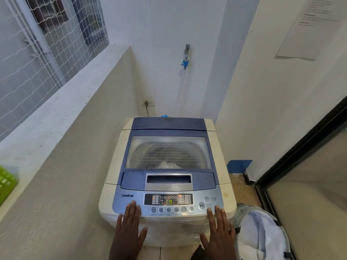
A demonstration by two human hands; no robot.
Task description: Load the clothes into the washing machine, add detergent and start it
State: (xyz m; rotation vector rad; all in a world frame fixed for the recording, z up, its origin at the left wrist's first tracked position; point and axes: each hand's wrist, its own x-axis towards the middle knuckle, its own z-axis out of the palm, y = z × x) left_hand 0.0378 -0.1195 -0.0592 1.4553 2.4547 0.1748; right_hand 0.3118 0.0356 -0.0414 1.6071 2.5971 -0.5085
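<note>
Cream plastic with blue trim makes up the washer before us in the head view; its lid is down, and through the clear window, well ahead of both hands, we see pale clothes in the drum; our left hand lies flat on the front edge, fingers straight and together, grasping nothing, fingertips reaching the lower left corner of the panel; our right hand lies flat the same way at the right of that edge, fingers straight, thumb spread toward the left hand, also grasping nothing; just ahead of its index fingertip sits the round start button, though we cannot tell whether the finger touches it; the power button is a little further ahead; between the hands and ahead of them, the display shows lit green digits; just right of the right hand stands a white bag with pale cloth in it, and beyond that a dark-framed glass door; far left of the left hand, a green basket rests on a ledge; far ahead of the hands, a tap with a blue fitting is on the wall, a thin hose runs down from it behind the washer, and a socket holds a plug.
</note>
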